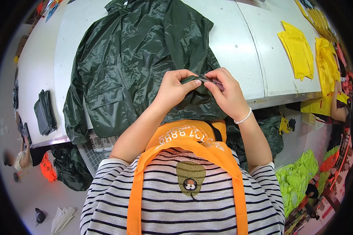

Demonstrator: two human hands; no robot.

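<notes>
A shiny dark green rain jacket [125, 66] lies spread on the pale table, collar at the far end and hem toward me. Above its right sleeve, my left hand [174, 88] pinches a gathered edge of the jacket fabric between thumb and fingers. Close beside it, my right hand [226, 94], with a beaded bracelet at the wrist, is closed around a slim tool [215, 82] with a greyish tip and a purplish body. That tip meets the fabric at my left thumb. The tool's exact kind is mostly hidden by my fingers.
Folded dark green fabric [45, 112] lies on the table at left, folded yellow pieces [297, 51] at right. Dark green garments [68, 164] hang or lie below the table edge. Bright green fabric [298, 180] is heaped at lower right. Other people [340, 111] are at both sides.
</notes>
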